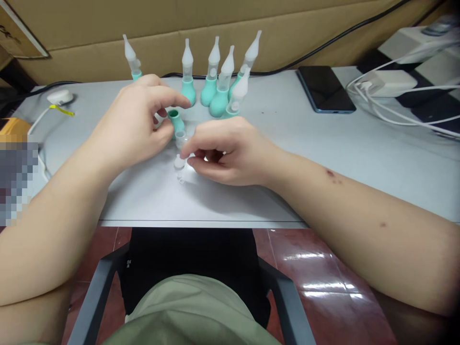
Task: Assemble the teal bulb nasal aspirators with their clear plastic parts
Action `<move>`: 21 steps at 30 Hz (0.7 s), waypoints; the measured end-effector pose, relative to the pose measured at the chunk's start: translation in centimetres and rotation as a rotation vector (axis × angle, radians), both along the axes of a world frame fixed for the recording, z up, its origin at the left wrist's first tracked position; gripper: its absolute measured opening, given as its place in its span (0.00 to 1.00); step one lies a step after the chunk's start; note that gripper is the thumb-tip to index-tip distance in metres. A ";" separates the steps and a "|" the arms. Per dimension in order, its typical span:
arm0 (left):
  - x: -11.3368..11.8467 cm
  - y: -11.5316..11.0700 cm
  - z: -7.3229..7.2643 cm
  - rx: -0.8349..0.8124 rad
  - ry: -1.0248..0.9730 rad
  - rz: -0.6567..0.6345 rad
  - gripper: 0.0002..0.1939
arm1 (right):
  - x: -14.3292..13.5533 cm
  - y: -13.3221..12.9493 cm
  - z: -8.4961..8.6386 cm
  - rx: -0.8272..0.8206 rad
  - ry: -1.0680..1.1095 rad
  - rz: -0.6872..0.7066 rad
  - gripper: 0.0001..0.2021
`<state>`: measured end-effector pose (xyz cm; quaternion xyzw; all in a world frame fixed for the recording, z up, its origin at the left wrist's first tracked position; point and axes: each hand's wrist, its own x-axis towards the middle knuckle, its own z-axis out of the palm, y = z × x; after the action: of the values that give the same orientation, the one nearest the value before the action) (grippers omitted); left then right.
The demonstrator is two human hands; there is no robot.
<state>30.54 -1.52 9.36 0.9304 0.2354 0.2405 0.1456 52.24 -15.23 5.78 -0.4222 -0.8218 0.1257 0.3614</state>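
Over the desk, my left hand (145,124) is open, its thumb and index finger apart beside an open-topped teal rubber bulb (176,123). In front of that bulb stands a short clear tube (180,139). My right hand (230,151) is open too, its index fingertip and thumb slightly parted next to a small clear plastic piece (179,164). Whether the fingertip touches this piece I cannot tell. Behind my hands stand several assembled nasal aspirators (188,91) with teal bulbs, clear tubes and white tips. Another nasal aspirator (131,55) at the back left is partly hidden by my left hand.
A dark phone (325,89) lies at the back right of the grey desk (258,206). White chargers and cables (390,84) crowd the right end. At the left are a white round device (60,97) and a yellow object (13,129). Cardboard (151,43) lines the back.
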 end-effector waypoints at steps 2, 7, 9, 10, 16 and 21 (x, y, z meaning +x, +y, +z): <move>0.0 -0.2 0.2 0.021 -0.012 0.017 0.23 | 0.0 -0.2 0.1 -0.028 -0.004 0.078 0.08; 0.0 -0.5 0.6 0.072 -0.030 0.029 0.22 | 0.0 -0.1 -0.2 -0.055 0.000 0.171 0.11; -0.2 -0.9 0.9 0.090 -0.050 -0.007 0.19 | -0.1 0.0 -0.3 -0.075 -0.023 0.177 0.13; -0.3 -1.1 1.2 0.084 -0.057 -0.039 0.17 | -0.1 0.0 -0.4 -0.081 -0.034 0.180 0.14; -1.2 -2.1 2.9 0.005 0.031 -0.235 0.08 | 0.0 -0.2 -0.3 -0.111 -0.046 0.169 0.16; -1.5 -1.3 3.1 -0.043 0.169 -0.264 0.14 | -0.1 -0.3 -0.4 -0.125 -0.058 0.131 0.17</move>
<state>29.07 -2.77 12.44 0.9667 0.1277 0.1352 0.1755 52.11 -15.50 5.41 -0.3925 -0.8483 0.1879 0.3016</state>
